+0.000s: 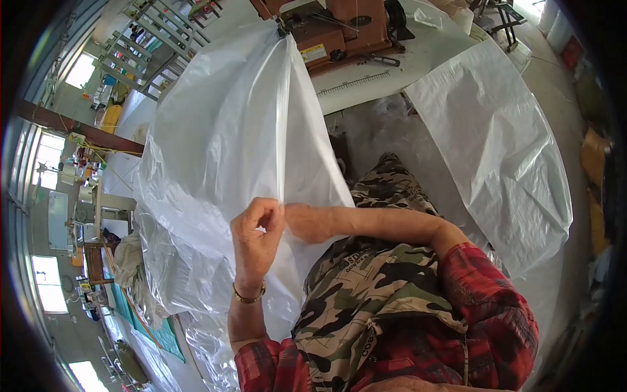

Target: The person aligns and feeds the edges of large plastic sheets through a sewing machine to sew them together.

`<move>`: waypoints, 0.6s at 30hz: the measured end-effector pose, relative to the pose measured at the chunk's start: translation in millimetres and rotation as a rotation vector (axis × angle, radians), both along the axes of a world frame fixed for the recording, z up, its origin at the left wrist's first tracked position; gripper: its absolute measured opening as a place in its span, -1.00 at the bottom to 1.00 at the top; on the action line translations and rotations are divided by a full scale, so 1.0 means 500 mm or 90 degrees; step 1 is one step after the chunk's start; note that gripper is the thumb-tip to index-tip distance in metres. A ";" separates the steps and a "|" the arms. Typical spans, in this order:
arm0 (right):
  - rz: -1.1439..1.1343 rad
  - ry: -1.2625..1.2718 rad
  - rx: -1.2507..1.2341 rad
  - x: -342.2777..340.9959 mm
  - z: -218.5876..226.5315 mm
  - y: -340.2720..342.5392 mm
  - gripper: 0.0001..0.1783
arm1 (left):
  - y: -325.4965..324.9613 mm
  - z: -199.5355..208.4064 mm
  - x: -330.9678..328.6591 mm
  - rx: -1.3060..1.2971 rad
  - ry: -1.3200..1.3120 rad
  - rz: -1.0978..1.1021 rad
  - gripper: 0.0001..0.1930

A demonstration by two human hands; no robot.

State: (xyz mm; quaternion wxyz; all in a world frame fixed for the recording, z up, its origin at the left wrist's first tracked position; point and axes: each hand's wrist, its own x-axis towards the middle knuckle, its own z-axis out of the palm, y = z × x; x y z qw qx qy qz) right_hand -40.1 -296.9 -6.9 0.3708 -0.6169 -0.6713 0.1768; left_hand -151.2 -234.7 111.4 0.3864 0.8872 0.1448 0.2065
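Observation:
A large translucent white plastic sheet point(215, 130) hangs from beneath the foot of a brown sewing machine point(356, 29) and drapes down toward me. A narrow folded edge runs taut from the machine to my hands. My left hand point(255, 235) pinches this fold between thumb and fingertips, wrist bent up, a bracelet on it. Right beside it, my right hand point(311, 223) reaches across from the right, closed on the same fold. Its fingertips are partly hidden where the two hands meet.
A second white plastic sheet point(503, 150) hangs over the table's right side. On the pale table point(418, 62) lie small thread snips point(379, 60) near a printed ruler scale. Crumpled clear plastic point(395, 114) sits below the table edge. Rails point(140, 59) stand at the far left.

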 end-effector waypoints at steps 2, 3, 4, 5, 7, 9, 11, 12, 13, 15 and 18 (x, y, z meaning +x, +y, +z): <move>0.094 -0.030 0.043 0.016 -0.016 -0.035 -0.72 | 0.002 -0.026 0.000 -0.007 -0.008 -0.007 -0.94; 0.042 -0.108 0.021 0.036 -0.015 -0.054 -0.68 | 0.002 -0.042 -0.001 -0.023 -0.014 -0.013 -0.94; -0.028 -0.175 0.053 0.049 -0.012 -0.074 -0.63 | 0.004 -0.058 -0.001 -0.031 -0.008 -0.016 -0.93; -0.119 -0.209 0.116 0.059 -0.007 -0.100 -0.64 | 0.005 -0.071 -0.002 -0.029 -0.017 -0.013 -0.93; -0.303 -0.273 0.222 0.074 -0.001 -0.149 -0.61 | 0.003 -0.097 -0.001 -0.023 -0.034 -0.025 -0.92; -0.379 -0.310 0.204 0.079 -0.009 -0.185 -0.56 | -0.005 -0.119 0.002 -0.059 -0.033 -0.016 -0.91; -0.620 -0.136 0.227 0.084 -0.027 -0.204 -0.70 | -0.014 -0.133 0.006 -0.094 -0.054 0.004 -0.91; -0.611 -0.137 0.224 0.086 -0.037 -0.209 -0.70 | -0.017 -0.138 0.008 -0.096 -0.051 0.004 -0.91; -0.577 0.125 0.113 0.086 -0.044 -0.214 -0.74 | -0.022 -0.142 0.010 -0.101 -0.049 0.009 -0.91; -0.529 0.384 -0.003 0.083 -0.047 -0.219 -0.77 | -0.027 -0.145 0.017 -0.177 -0.048 -0.003 -0.91; -0.377 0.270 -0.018 0.063 -0.013 -0.229 -0.83 | -0.029 -0.139 0.019 -0.230 -0.036 -0.002 -0.92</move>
